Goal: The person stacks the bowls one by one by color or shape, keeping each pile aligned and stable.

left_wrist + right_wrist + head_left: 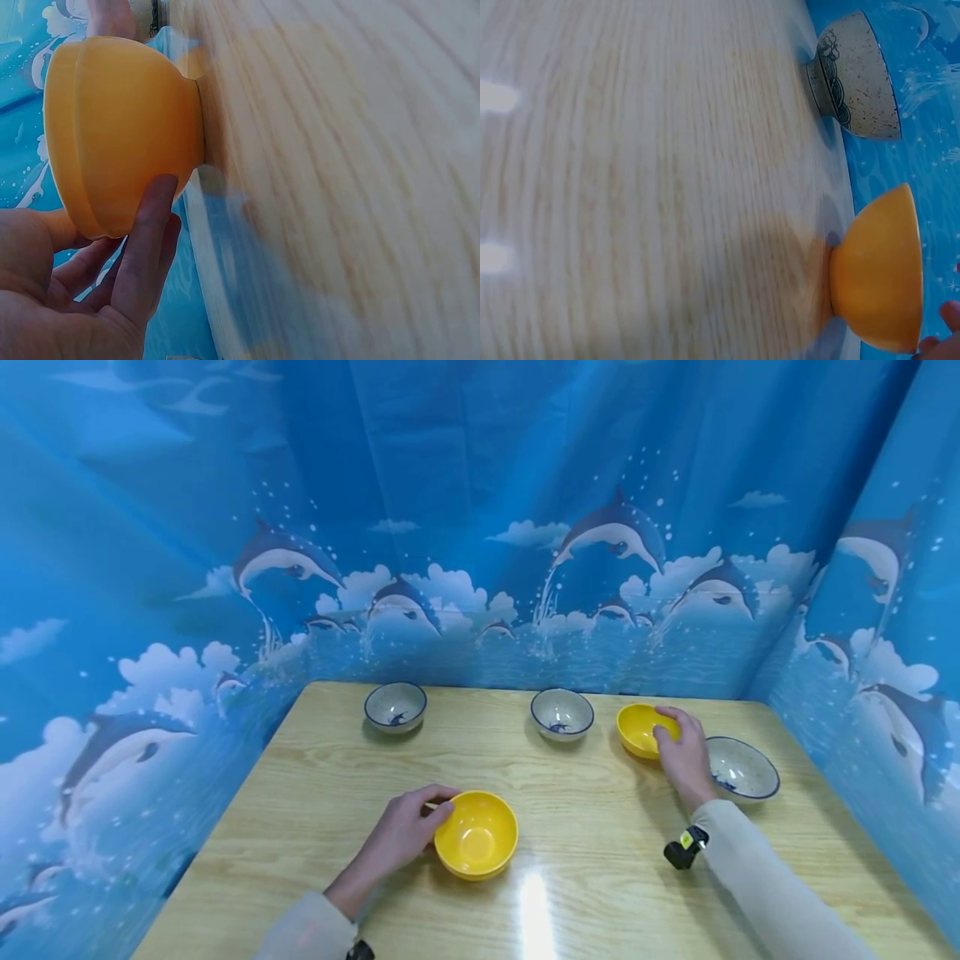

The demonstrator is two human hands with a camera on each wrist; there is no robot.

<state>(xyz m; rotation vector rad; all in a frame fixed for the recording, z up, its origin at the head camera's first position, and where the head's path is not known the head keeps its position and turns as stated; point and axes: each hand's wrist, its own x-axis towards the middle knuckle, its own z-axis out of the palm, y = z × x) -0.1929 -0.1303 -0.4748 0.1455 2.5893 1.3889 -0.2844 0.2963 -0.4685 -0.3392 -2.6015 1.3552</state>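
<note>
Near the middle of the table, my left hand point(405, 831) grips the left side of a yellow bowl point(477, 839), thumb at the rim and fingers along the outer wall. In the left wrist view this bowl point(131, 135) stands upright on the wood; a line runs below its rim, and I cannot tell whether two bowls are nested. At the back right, my right hand point(684, 756) pinches the rim of another yellow bowl point(636, 732), thumb inside. The right wrist view shows that bowl point(877, 274) close to the tabletop, with only fingertips point(951, 315) at the corner.
Speckled bowls with dark rims stand along the back: one at the left point(395, 707), one near the centre point(562, 714), and a wider one point(746, 768) beside my right wrist. A blue dolphin-print curtain point(465, 527) encloses the wooden table point(315, 793).
</note>
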